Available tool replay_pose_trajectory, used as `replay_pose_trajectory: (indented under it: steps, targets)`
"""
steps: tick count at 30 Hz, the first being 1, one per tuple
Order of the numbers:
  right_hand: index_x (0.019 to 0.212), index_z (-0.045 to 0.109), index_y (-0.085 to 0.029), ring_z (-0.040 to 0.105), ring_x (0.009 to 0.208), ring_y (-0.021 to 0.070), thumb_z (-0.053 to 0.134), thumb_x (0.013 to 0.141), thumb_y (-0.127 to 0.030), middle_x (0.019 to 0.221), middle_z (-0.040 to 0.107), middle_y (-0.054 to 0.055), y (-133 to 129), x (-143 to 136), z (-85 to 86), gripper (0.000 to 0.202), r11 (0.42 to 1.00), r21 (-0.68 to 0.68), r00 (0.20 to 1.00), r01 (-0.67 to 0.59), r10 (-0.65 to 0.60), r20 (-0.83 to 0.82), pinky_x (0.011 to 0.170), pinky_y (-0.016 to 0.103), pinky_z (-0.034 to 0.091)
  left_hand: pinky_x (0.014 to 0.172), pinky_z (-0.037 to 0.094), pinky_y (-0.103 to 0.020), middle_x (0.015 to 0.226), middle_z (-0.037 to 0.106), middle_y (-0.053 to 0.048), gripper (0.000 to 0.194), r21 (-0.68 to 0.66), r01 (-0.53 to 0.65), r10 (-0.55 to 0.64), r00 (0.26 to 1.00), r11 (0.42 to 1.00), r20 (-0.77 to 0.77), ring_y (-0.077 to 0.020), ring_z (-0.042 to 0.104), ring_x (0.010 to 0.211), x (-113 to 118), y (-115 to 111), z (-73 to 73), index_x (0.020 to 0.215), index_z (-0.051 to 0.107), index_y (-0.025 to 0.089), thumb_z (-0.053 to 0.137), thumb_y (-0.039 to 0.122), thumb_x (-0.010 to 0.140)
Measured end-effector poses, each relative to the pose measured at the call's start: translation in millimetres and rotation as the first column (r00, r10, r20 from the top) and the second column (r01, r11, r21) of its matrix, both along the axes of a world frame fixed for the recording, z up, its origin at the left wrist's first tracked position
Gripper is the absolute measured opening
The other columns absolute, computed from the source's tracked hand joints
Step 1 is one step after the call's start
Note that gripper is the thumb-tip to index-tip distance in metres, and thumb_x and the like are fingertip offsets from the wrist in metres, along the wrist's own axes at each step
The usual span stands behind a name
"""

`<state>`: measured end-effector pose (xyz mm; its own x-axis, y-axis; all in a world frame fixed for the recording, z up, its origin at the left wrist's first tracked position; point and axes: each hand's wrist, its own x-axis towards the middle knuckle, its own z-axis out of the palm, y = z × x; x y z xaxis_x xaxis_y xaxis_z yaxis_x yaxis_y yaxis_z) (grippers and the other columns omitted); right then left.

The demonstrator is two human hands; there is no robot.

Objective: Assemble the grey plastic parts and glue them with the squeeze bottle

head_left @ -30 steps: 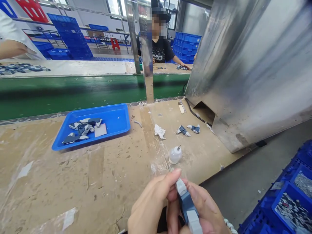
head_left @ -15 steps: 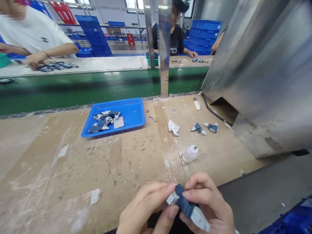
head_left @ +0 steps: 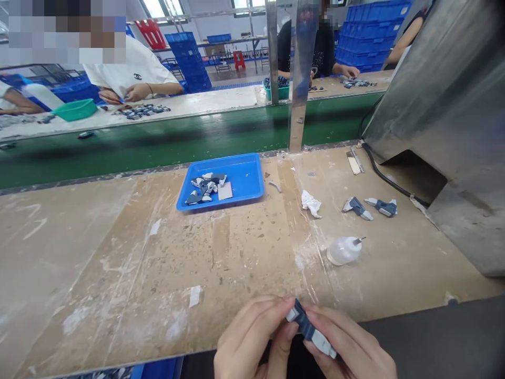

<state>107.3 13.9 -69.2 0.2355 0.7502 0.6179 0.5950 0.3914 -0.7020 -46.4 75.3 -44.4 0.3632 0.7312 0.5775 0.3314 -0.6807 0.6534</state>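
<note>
I count two hands of mine, one left hand (head_left: 252, 337) and one right hand (head_left: 351, 342), on one blue-and-grey part (head_left: 305, 323). Before me I have one blue tray (head_left: 244, 179), with one pale square (head_left: 225, 190) and a few overlapping parts (head_left: 205, 187) that I cannot count surely. To my right I count two loose parts (head_left: 357, 208), one bottle (head_left: 343, 251), one crumpled white scrap (head_left: 311, 203) and one black cable (head_left: 374, 166). Across from me I see two green baskets (head_left: 74, 109) and one red stool (head_left: 239, 60).
</note>
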Motion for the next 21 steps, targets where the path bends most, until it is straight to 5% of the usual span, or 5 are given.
replay_pose_trajectory:
  steps: [3,7,12,17,21]
  targets:
    - [0.116,0.074,-0.016,0.08,0.084,0.0203,0.069,0.093,-0.012,0.101,0.081,0.009,10,3,1.1,0.024,0.995,0.07,0.993,-0.071,0.064,0.103,0.078,0.021,0.067,0.083,0.063,-0.024,0.098,0.078,-0.005,0.025,-0.042,0.002,-0.002,1.0,0.999,0.007,-0.0166,0.074,0.091,-4,6,1.3,0.115,0.069,0.018,0.068,0.007,0.092]
    - [0.104,0.075,-0.016,0.079,0.076,0.0202,0.069,0.098,-0.034,0.089,0.08,0.009,13,19,-2.4,0.02,0.987,0.11,0.991,-0.115,0.106,0.085,0.068,0.023,0.067,0.091,0.059,-0.018,0.098,0.078,-0.003,0.017,0.009,0.088,-0.087,0.991,0.996,-0.099,-0.0115,0.074,0.095,-14,24,1.4,0.109,0.069,0.017,0.063,0.007,0.096]
    - [0.092,0.07,-0.02,0.069,0.075,0.0122,0.074,0.093,-0.025,0.083,0.069,0.003,1,67,-18.2,0.006,0.945,-0.033,0.894,0.325,-0.318,-0.317,0.069,0.017,0.059,0.096,0.055,-0.011,0.103,0.08,-0.001,0.017,0.017,0.135,-0.127,0.963,0.991,-0.239,-0.0076,0.076,0.102,-22,42,-2.0,0.111,0.068,0.019,0.053,0.016,0.103]
    - [0.128,0.063,-0.026,0.067,0.097,0.0206,0.083,0.08,-0.055,0.116,0.065,0.007,12,97,-17.6,0.059,0.961,-0.202,0.848,0.191,-0.265,-0.459,0.089,0.032,0.055,0.095,0.058,-0.016,0.111,0.078,-0.004,0.018,0.026,0.07,-0.061,0.964,0.997,-0.261,-0.0112,0.075,0.105,-17,36,-10.0,0.113,0.069,0.022,0.058,0.033,0.103]
    - [0.147,0.044,-0.035,0.057,0.126,0.03,0.084,0.078,-0.052,0.144,0.055,0.008,35,89,-13.5,0.082,0.904,-0.423,0.901,0.067,-0.237,-0.363,0.105,0.048,0.046,0.084,0.058,-0.014,0.101,0.075,-0.005,0.019,0.097,-0.06,0.08,0.972,0.993,-0.222,-0.0098,0.074,0.093,-13,28,-19.9,0.117,0.07,0.018,0.057,0.02,0.103]
